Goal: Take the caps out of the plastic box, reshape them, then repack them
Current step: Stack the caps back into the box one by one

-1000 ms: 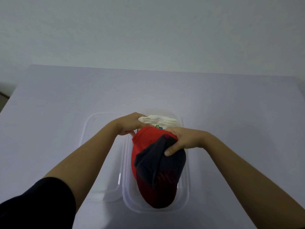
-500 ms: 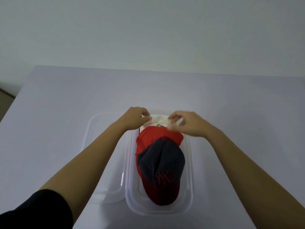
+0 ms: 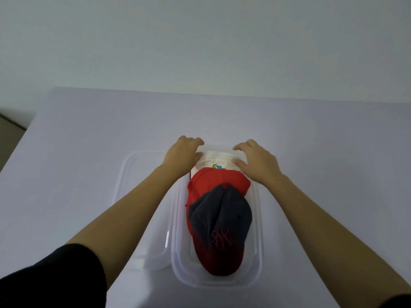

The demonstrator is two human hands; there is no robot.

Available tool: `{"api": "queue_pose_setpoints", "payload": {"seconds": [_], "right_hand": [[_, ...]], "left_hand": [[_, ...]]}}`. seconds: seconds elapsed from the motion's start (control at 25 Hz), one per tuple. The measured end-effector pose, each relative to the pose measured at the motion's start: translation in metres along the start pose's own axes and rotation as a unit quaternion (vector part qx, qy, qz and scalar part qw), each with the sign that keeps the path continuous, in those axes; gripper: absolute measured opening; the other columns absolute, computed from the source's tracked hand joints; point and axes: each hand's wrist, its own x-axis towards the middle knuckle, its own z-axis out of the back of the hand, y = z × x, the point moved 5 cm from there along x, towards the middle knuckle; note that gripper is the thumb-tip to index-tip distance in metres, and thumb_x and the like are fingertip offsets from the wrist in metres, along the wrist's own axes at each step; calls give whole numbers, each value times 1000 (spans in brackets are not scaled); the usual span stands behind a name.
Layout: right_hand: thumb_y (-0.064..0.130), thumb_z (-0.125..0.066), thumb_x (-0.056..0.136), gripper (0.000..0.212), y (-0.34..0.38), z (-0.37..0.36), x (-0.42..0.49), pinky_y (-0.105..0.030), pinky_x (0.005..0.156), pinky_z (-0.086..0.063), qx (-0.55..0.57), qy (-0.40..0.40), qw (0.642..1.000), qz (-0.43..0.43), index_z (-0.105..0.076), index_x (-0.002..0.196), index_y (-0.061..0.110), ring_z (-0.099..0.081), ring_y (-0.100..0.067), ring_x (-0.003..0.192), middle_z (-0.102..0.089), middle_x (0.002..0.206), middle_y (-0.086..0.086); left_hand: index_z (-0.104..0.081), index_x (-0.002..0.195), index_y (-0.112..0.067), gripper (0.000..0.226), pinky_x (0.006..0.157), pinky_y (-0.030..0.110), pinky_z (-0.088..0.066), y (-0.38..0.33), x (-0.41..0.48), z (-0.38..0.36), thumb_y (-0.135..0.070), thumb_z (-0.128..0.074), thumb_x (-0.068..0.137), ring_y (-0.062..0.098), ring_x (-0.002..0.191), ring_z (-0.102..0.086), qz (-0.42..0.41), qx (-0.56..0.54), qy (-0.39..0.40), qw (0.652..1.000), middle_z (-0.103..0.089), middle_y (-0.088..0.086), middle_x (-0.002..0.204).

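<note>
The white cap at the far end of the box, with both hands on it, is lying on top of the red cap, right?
Not quite. The head view shows the white cap partly under the red cap, not on top. Both the left hand and right hand do rest on it, at the box's far end.

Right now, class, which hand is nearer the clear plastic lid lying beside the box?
Left. The left hand hovers at the clear plastic lid's far corner; the right hand is across the box.

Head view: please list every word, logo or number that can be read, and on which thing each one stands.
Dark cap: a red stitched emblem of interlocked letters on its front, too blurred to read for certain.
White cap: a small green and blue mark, mostly hidden by the red cap; no letters legible.
Plastic box: no text visible.
</note>
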Motion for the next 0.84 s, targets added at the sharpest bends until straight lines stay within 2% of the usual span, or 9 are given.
{"api": "queue_pose_setpoints", "payload": {"seconds": [0.08,0.12,0.2,0.28,0.4,0.52,0.64,0.76,0.84], "right_hand": [[44,-50,91,30,-16,10,-16,-30,75,-44,64,-18,998,-21,-63,107,23,-58,-14,94,-57,104,7],[48,-50,89,33,-22,8,-23,-31,76,-46,73,28,997,-28,-66,102,22,-58,-14,90,-58,97,7],[51,-52,87,37,-24,-5,-34,-35,78,-49,59,153,986,-13,-68,97,19,-58,-16,87,-58,91,6],[51,-52,88,36,-19,-11,-32,-35,71,-47,47,139,989,-3,-65,87,18,-58,-17,83,-58,86,5],[55,-49,88,43,-13,-10,-21,-27,57,-34,35,42,998,-32,-64,80,15,-54,-17,72,-57,77,3],[53,-49,88,36,-13,-11,-30,-26,54,-33,75,23,995,-55,-63,96,21,-51,-12,64,-49,65,10],[42,-51,91,27,-26,4,-58,-23,54,-35,159,-23,985,-61,-60,110,24,-44,-9,54,-43,59,6],[38,-53,91,23,-30,-11,-94,-24,56,-36,167,124,977,-43,-64,108,27,-39,-9,51,-40,56,5],[36,-53,92,21,-22,-24,-108,-25,59,-40,148,162,975,-33,-66,101,22,-45,-7,55,-47,59,8]], "left_hand": [[-66,111,-13,25,76,16,-42,5,-18,13,-26,-53,94,8,83,-58,11,-116,-13,993,-68,-1,103],[-68,108,-15,25,71,11,-39,6,-27,13,-31,-55,93,1,76,-55,13,-145,35,989,-67,-6,98],[-66,110,-18,29,70,14,-37,4,-42,-1,-38,-57,91,3,79,-54,9,-125,161,979,-65,-7,97],[-65,108,-14,28,65,15,-37,6,-44,-12,-35,-58,91,8,78,-55,20,-96,193,976,-67,-1,92],[-66,101,-5,24,60,11,-39,9,-38,-15,-24,-56,92,12,72,-59,75,-99,163,979,-67,3,76],[-63,116,-6,29,84,25,-48,5,-45,-9,-22,-55,92,20,94,-64,91,-97,108,985,-70,7,100],[-63,119,-14,29,75,16,-42,10,-70,11,-19,-54,91,11,79,-62,99,-168,12,981,-69,0,109],[-63,116,-23,29,78,18,-47,0,-109,-9,-22,-57,88,4,73,-63,52,-192,158,967,-67,-10,110],[-62,108,-22,19,76,20,-49,-5,-128,-26,-27,-57,90,7,75,-64,40,-186,199,961,-66,-7,105]]}}
